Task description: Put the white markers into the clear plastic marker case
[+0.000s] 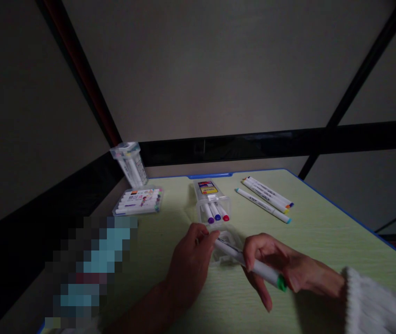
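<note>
My right hand [281, 271] pinches a white marker with a green cap [258, 267] low over the pale green table [323, 241]. My left hand [189, 269] is closed by the marker's far tip, touching a clear lid or tray [227, 248] that lies under the marker. Just beyond stands an open clear marker box [211, 202] holding three markers with purple, blue and red ends.
Several loose white markers [265, 197] lie at the back right. A flat clear marker case [138, 201] lies at the back left, with an upright clear case [130, 162] behind it. The table has a blue edge; a blurred patch covers the lower left.
</note>
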